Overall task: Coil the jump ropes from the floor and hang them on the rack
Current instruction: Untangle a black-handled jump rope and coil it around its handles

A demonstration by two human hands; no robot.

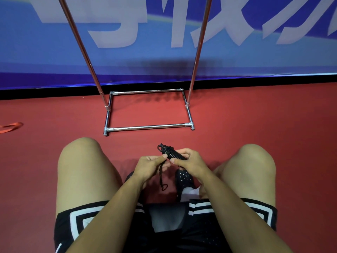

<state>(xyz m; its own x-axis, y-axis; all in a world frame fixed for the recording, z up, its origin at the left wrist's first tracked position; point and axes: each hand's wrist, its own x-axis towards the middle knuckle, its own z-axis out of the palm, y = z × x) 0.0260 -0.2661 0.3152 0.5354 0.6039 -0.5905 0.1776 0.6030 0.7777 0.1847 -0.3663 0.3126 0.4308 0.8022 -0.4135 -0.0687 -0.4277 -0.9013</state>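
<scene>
Both hands, left hand (151, 166) and right hand (189, 161), pinch the nearly wound black jump rope (170, 152) (tail loose); the shiny chrome tube rack (148, 127) awaits.

The rack (148, 108) is standing on the floor (255, 115) against the banner wall (45, 52), ahead of the person's knees; the coiled jump rope (170, 152) is sitting between both hands (151, 166), between the knees, and a strap (11, 127) is lying at the floor's left edge
</scene>
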